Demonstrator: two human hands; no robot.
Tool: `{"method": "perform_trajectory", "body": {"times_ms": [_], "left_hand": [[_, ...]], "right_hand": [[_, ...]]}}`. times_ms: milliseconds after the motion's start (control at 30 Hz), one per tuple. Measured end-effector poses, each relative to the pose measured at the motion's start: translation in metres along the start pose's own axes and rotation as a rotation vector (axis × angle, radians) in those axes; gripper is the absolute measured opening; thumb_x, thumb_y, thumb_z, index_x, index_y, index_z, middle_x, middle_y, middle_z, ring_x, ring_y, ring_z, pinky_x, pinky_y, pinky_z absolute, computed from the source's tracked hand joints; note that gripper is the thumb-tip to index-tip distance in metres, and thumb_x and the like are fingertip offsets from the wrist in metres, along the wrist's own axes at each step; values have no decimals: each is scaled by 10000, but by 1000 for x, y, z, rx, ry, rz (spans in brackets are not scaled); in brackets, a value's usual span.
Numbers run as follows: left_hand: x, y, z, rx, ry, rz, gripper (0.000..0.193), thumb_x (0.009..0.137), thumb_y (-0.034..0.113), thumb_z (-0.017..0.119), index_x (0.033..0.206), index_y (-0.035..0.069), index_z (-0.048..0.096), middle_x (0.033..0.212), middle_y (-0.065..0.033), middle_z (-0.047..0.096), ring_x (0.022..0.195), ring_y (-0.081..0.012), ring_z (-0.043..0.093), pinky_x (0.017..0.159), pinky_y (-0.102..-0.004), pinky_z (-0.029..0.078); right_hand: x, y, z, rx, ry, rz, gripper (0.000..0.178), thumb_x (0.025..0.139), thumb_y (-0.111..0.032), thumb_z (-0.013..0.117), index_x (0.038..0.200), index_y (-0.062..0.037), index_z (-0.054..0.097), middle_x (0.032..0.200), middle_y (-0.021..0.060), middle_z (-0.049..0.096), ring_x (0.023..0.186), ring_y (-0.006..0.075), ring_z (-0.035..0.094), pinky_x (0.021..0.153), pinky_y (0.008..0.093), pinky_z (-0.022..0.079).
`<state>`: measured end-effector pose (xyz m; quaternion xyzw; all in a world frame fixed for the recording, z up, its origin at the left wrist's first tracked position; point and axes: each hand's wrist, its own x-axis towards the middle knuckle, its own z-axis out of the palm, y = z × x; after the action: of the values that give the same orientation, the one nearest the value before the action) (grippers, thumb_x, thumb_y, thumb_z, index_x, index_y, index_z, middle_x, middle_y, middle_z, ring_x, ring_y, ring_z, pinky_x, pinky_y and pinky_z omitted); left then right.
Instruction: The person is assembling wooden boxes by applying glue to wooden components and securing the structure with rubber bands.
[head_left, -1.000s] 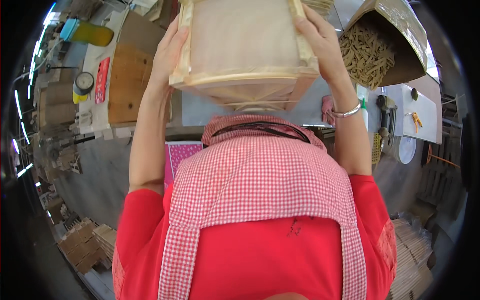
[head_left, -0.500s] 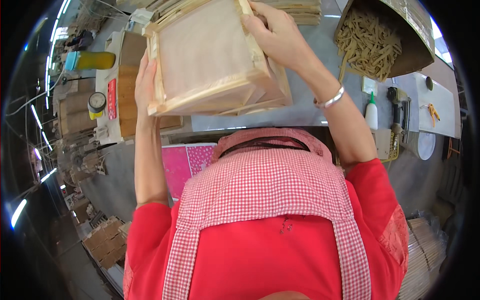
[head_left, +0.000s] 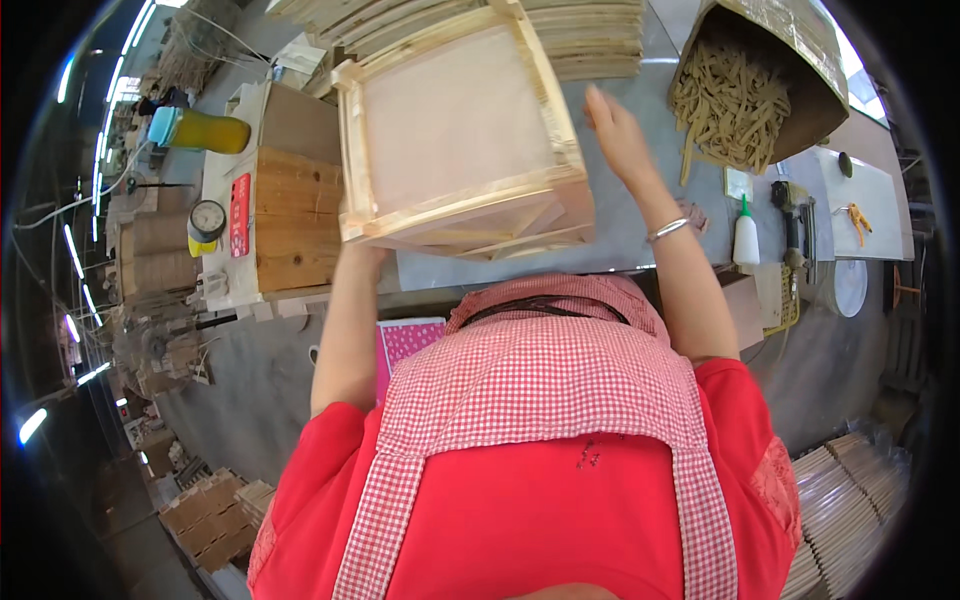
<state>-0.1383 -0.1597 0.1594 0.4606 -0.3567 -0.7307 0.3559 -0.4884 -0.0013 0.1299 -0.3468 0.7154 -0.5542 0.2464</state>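
Observation:
A pale wooden box frame (head_left: 560,185) with a translucent, whitish panel (head_left: 455,115) across its upward face is tilted above the grey worktop. Slats and corner braces show along its near side. My left hand (head_left: 366,258) grips it at the lower left corner; the frame hides the fingers. To the right of the frame, apart from it, my right hand (head_left: 618,138) is raised over the worktop. Its fingers are stretched out, slightly smeared by motion, and nothing shows in them.
Long wooden strips (head_left: 590,40) are stacked behind. At right are a carton (head_left: 825,50) of tan strips, a white glue bottle (head_left: 746,235), a nail gun (head_left: 793,215) and an orange clamp (head_left: 858,225). A wooden box (head_left: 295,220) and yellow-green bottle (head_left: 205,130) stand left.
My right hand has let go of the frame's right side and moved down and away from it. The frame and my left hand have shifted right and slightly down in view.

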Motion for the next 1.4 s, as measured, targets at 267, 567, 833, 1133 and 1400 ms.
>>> {"method": "perform_trajectory", "body": {"times_ms": [267,567,833,1133,1400], "left_hand": [[20,-53,22,133,-637,-73,616,1007,492,425,1437,52,442,1406,-165,529,1234,-302,551,1053,-451,456],[15,39,92,-105,-1011,-109,703,999,578,374,1454,43,416,1417,-153,524,1271,-293,525,1078,-448,433],[-40,100,98,21,-1053,-17,893,959,729,264,1516,34,330,1506,-133,438,1358,-265,456,1130,-384,362],[-67,69,53,-130,-861,37,702,1015,584,351,1483,62,386,1504,-105,431,1366,-240,417,1130,-385,324],[-108,66,41,11,-744,56,755,985,615,421,1507,73,367,1499,-80,439,1368,-202,415,1128,-341,312]], "right_hand": [[-101,88,22,-211,-57,-83,293,852,-271,660,1028,-38,667,872,129,688,807,192,637,692,367,511],[-142,-107,7,133,313,-240,453,1052,-353,375,1105,5,648,980,18,657,899,136,606,789,306,494],[-177,-142,1,436,403,-204,626,1059,-481,314,1349,34,523,1304,133,596,1178,207,580,1000,343,462],[-204,-77,7,584,377,-146,560,1043,-397,421,1496,-76,344,1483,88,440,1330,248,463,1134,414,360],[-176,19,-40,293,275,-170,657,966,-485,537,1475,-99,386,1444,98,495,1300,285,505,1113,454,401]]}}
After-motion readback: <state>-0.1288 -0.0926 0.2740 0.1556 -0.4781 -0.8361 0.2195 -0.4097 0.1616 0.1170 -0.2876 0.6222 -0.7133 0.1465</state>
